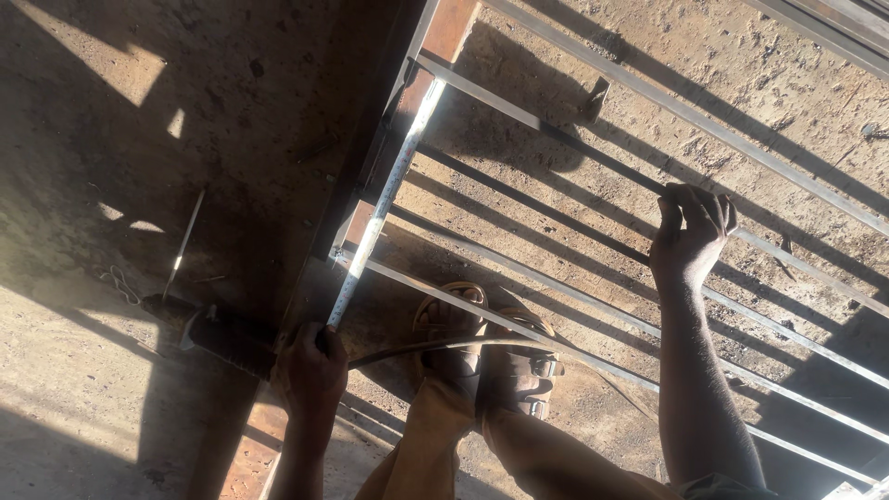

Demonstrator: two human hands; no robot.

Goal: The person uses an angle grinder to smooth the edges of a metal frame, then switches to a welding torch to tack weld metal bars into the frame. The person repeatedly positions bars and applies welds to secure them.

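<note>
- Left hand closes its fingers around the end of a white steel tape measure lying along the rusty metal frame rail.
- Right hand grips a thin grey metal bar of the grille.
- Sandalled feet rest between the bars.

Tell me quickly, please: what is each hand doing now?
Left hand: closed, holding the tape measure against the frame rail.
Right hand: fingers closed around a metal bar.
</note>
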